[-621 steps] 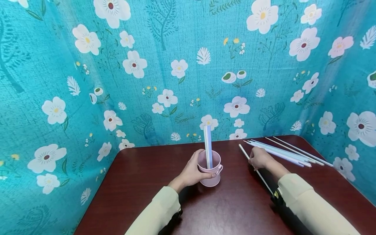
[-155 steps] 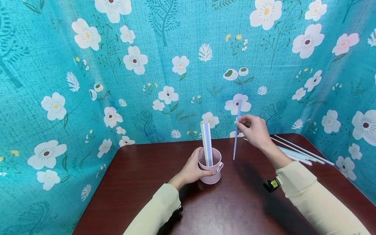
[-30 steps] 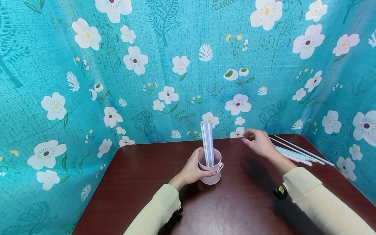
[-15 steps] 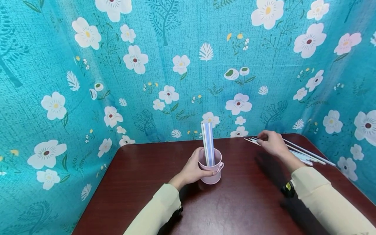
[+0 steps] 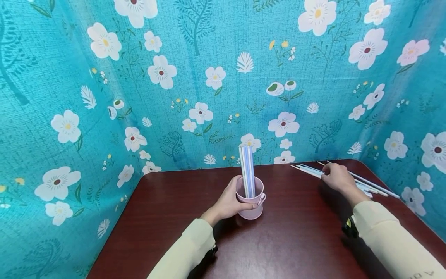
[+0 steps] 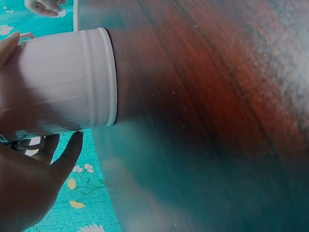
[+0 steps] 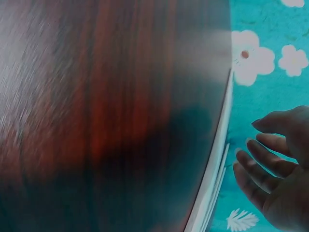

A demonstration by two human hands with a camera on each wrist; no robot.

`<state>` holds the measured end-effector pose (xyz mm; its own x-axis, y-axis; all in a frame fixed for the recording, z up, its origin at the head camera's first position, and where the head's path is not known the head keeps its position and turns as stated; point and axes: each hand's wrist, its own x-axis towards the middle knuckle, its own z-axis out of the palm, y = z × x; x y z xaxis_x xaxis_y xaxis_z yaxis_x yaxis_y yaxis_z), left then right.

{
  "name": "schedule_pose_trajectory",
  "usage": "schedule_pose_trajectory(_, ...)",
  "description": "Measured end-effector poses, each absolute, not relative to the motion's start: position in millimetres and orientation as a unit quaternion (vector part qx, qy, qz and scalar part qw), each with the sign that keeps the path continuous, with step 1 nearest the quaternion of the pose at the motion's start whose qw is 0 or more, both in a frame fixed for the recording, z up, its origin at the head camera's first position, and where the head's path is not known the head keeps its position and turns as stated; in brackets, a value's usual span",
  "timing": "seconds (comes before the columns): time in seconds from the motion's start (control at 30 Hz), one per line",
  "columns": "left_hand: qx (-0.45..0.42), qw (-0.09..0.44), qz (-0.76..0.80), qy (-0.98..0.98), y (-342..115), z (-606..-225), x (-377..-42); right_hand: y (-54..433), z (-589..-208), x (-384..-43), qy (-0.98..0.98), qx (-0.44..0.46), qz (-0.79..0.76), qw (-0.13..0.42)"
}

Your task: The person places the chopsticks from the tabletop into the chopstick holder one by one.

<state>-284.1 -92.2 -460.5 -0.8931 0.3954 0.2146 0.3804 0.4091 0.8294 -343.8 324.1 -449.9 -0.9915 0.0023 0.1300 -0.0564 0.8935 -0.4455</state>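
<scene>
My left hand [image 5: 226, 199] grips the side of a small pink metal-looking bucket [image 5: 250, 214], thumb across its front. In the left wrist view the bucket [image 6: 58, 82] stands on its base with fingers on both sides. Several long thin sticks [image 5: 246, 166], white and pale blue like drinking straws, lean upright in it. At the right, my right hand [image 5: 337, 179] is over a spread of similar loose sticks [image 5: 308, 169]. The right wrist view shows the hand [image 7: 282, 166] with loosely bent fingers, nothing between them, apart from the sticks [image 7: 212, 179].
A dark reddish-brown table [image 5: 174, 221] carries everything. Behind it and on both sides hangs a turquoise curtain [image 5: 223, 93] with white flowers. The loose sticks lie near the table's back right corner.
Over the last second my right hand has moved right and down to the loose sticks. The blue stick it held earlier is gone from it. More sticks stand in the bucket than at first.
</scene>
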Motion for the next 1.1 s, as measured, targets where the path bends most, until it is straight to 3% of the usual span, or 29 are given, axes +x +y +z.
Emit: schedule_pose_trajectory(1.1, 0.226, 0.016, 0.494, 0.839, -92.6, -460.7, -284.1, 340.2, -472.2, -345.4, -0.982, -0.009, 0.186, -0.009)
